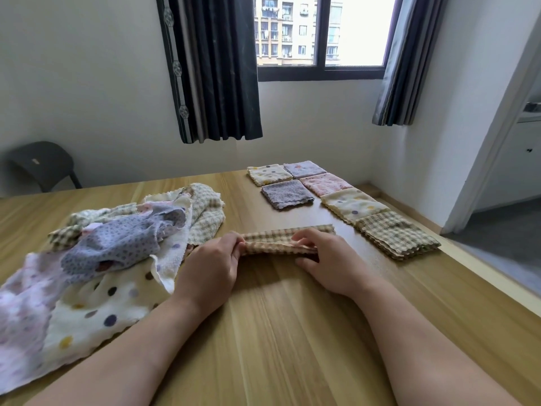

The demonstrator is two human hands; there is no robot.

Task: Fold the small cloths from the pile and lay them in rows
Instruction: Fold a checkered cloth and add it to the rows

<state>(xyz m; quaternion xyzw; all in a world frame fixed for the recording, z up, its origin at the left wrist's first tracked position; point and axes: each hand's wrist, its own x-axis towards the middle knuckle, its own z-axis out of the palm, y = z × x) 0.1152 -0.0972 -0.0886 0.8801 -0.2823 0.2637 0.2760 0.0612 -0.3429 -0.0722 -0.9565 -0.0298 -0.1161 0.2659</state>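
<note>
Beige checked cloth [288, 240] lies as a narrow strip mid-counter [278, 332], its long axis running left to right and its right end angled toward the folded rows [336, 197] by the right edge. The left hand [210, 268] pinches its left end. The right hand [328, 259] curls over its middle, nearer the free end. The pile [117, 250] sits left.

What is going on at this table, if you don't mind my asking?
A person is folding small cloths. Both hands hold a checked cloth, already folded into a narrow strip on the wooden table. The left hand pinches its left end and the right hand grips it further along. The unfolded pile lies to the left. Six folded cloths lie in two rows at the far right.
</note>
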